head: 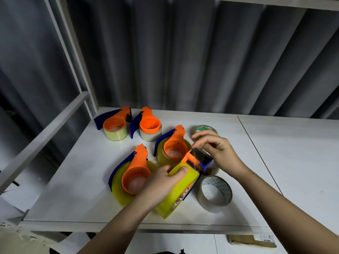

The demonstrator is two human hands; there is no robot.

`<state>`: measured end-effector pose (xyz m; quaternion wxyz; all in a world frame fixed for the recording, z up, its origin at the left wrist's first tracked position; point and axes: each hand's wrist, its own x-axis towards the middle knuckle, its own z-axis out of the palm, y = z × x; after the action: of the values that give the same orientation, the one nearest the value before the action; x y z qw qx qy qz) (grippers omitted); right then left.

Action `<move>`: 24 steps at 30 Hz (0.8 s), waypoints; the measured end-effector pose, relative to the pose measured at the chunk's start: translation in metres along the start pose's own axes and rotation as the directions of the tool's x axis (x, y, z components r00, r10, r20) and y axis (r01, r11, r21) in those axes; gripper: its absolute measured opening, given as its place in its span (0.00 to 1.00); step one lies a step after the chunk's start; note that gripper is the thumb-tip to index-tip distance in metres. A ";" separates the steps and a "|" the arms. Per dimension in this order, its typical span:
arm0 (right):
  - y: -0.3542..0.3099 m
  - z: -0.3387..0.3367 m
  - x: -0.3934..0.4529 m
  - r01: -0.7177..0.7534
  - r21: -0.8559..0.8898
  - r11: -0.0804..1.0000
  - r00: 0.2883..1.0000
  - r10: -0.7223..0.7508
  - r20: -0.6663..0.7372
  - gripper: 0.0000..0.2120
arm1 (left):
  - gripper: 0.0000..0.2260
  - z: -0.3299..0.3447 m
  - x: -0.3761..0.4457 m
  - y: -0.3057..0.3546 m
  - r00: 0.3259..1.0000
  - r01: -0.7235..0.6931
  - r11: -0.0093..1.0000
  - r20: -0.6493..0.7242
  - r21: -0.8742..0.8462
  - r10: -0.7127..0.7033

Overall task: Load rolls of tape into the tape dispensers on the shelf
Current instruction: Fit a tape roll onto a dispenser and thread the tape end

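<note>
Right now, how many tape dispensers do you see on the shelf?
5: two at the back left, one in the middle, one front left, one held in the left hand.

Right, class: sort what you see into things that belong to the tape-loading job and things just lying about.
Job: held dispenser; yellow roll; both hands; four loaded dispensers; clear roll; green-core roll; shelf.
Lying about: cardboard box below.

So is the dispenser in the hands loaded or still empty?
Loaded. The held dispenser carries a yellow roll, gripped by the left hand, while the right hand's fingers pinch the tape end at its cutter.
</note>
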<state>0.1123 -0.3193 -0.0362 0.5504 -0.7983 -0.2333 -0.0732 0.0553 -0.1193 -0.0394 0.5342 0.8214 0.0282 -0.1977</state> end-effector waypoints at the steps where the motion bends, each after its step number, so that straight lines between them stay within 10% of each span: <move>1: -0.002 0.000 0.002 -0.015 0.034 0.999 1.000 0.016 -0.026 0.20 | 0.25 0.000 0.000 0.000 1.000 -0.005 1.000 0.000 0.011 0.005; 12: -0.004 0.007 0.004 -0.086 0.082 0.993 0.977 0.100 -0.186 0.12 | 0.12 -0.003 -0.002 0.003 1.000 -0.002 0.999 0.012 0.047 0.002; 24: -0.013 -0.018 -0.014 -0.279 0.019 0.960 0.942 0.278 -0.189 0.04 | 0.20 0.002 -0.006 0.003 0.999 0.000 1.000 -0.036 -0.016 0.000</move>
<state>0.0970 -0.3359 -0.0238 0.5718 -0.8148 -0.0644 -0.0711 0.0503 -0.1212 -0.0350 0.5400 0.8206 0.0394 -0.1828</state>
